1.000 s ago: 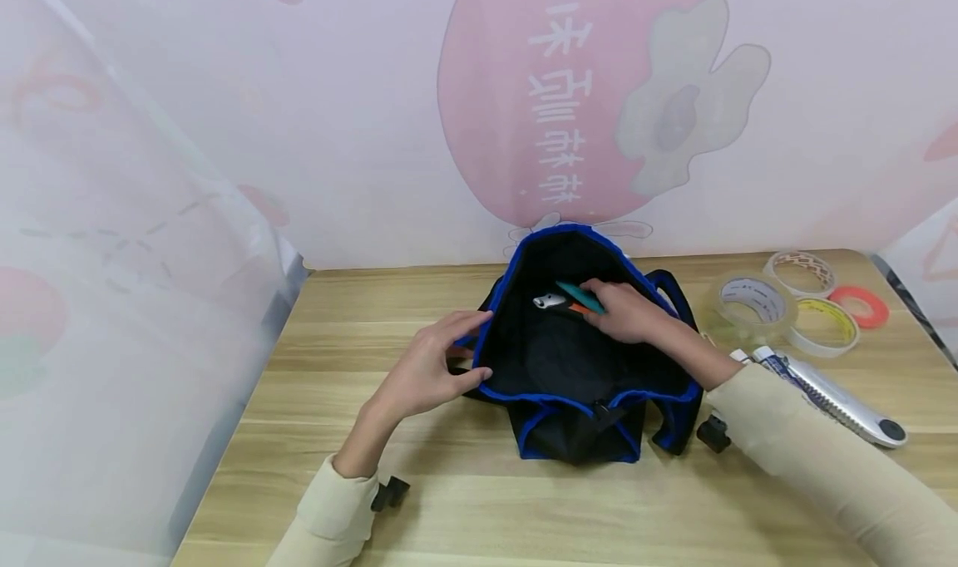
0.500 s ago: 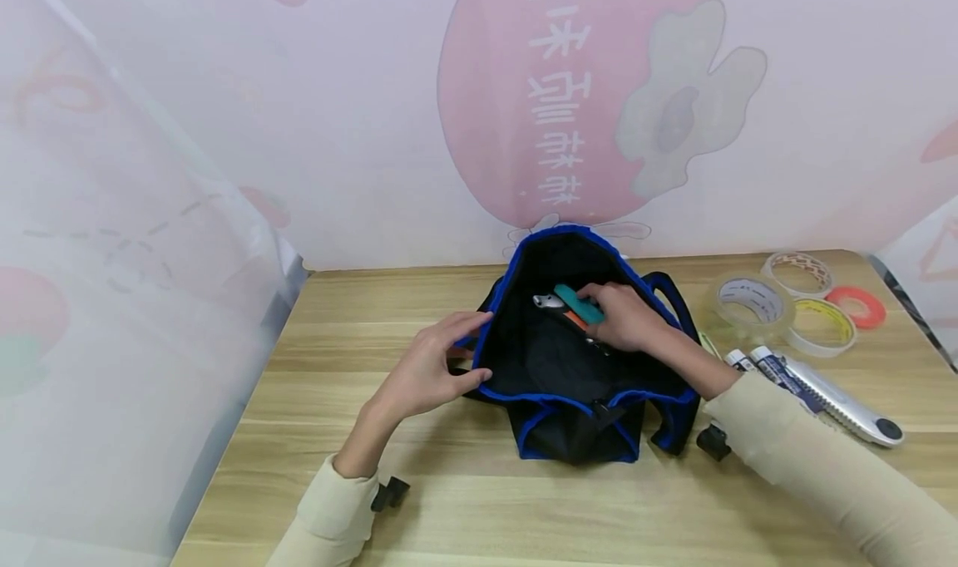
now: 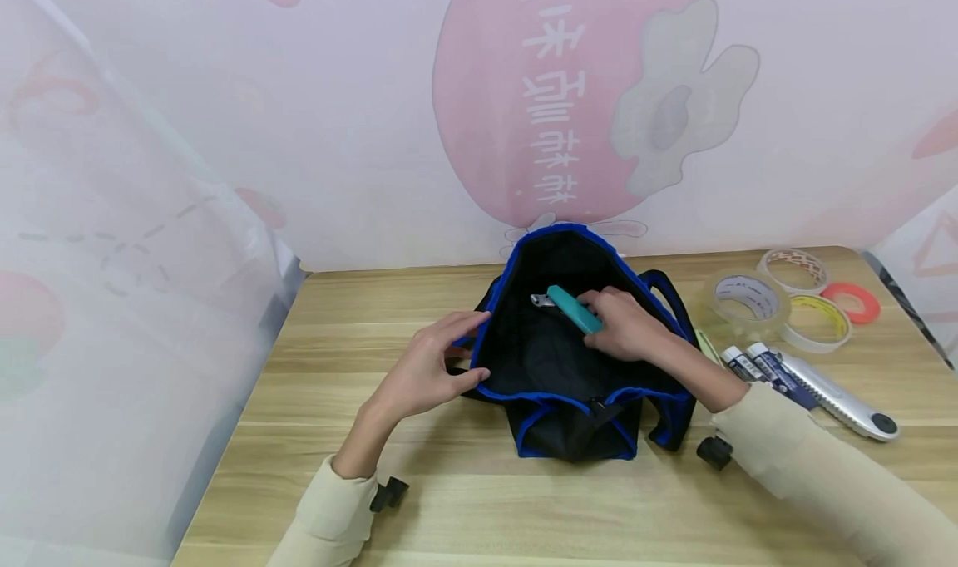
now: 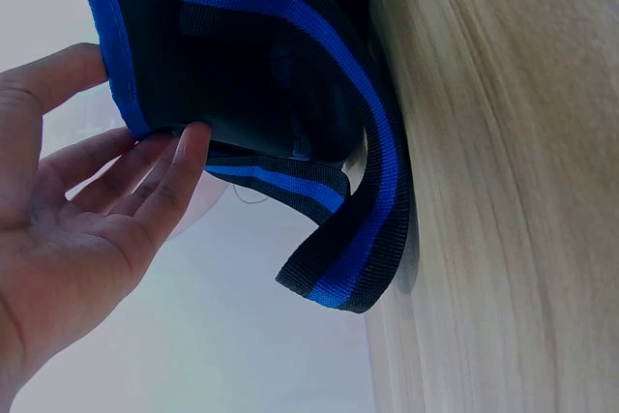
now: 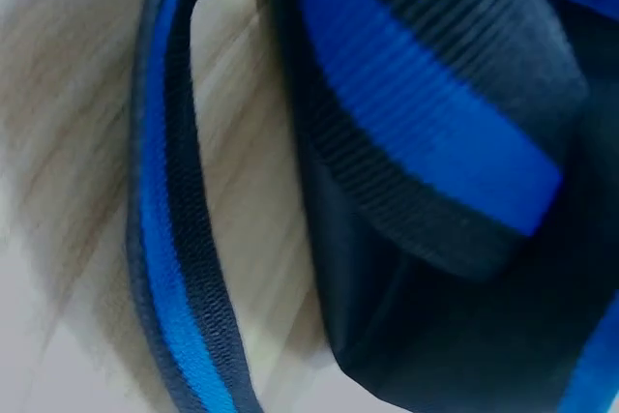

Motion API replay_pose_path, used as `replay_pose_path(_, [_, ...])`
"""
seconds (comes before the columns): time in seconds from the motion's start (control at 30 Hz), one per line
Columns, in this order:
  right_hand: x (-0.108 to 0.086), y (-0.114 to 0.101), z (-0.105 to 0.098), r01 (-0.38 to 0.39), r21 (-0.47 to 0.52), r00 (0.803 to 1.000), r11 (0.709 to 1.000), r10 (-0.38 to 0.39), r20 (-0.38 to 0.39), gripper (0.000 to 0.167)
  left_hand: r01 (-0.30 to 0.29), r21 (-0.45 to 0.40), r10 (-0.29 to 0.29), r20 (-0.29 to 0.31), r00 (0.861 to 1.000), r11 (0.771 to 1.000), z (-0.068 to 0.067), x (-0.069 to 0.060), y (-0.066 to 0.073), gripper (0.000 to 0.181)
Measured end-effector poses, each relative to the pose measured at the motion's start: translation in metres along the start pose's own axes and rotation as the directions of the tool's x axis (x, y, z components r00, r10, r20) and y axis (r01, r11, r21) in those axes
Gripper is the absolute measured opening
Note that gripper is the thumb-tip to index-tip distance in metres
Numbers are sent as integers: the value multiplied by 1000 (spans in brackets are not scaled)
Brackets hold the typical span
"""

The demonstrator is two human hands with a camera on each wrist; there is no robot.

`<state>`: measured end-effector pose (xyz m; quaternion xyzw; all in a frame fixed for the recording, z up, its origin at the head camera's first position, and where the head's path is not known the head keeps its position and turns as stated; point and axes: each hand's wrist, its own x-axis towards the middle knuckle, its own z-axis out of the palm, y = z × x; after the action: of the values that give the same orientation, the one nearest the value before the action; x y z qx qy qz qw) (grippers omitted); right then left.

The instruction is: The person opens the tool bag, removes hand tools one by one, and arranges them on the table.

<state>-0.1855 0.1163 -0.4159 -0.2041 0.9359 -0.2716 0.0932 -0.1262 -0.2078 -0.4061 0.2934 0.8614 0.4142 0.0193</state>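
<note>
A black fabric bag with blue trim [image 3: 591, 392] stands with its mouth wide on the table. My left hand [image 3: 422, 367] holds its left rim, thumb and index finger at the blue edge. In the left wrist view, other fingertips of the left hand [image 4: 106, 195] touch the bag's outer side [image 4: 251, 74]. Inside the bag's mouth, my right hand [image 3: 624, 326] grips a long, flat teal object [image 3: 574, 309] by its lower end. Behind it shows the silver tip of another tool [image 3: 540, 300], mostly covered. The right wrist view shows only the bag's strap [image 5: 435, 113] and side, no hand.
At the right lie several tape rolls [image 3: 748, 297], two glue sticks [image 3: 778, 372] and a silver cutter-like tool with a ridged edge [image 3: 846, 401]. A pale green item [image 3: 707, 347] is partly hidden by the right forearm. A patterned sheet [image 3: 374, 135] rises behind the table.
The teal object has turned and shifted slightly left, and more of its broad face shows. It now covers the orange part of the silver-tipped tool. My left hand has stayed on the rim.
</note>
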Motion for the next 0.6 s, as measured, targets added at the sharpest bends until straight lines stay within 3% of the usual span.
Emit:
replay_pose_path(0.23, [-18,-11,-18,63,44,997,997,-60,-55,60,4,-9,-4,1,1000,1000,0,-1,0,76])
replay_pose_path(0.6, [-53,-14,-49,99,99,985,990,-83,-149,60,5,-16,-5,-2,1000,1000,0,0,0,76])
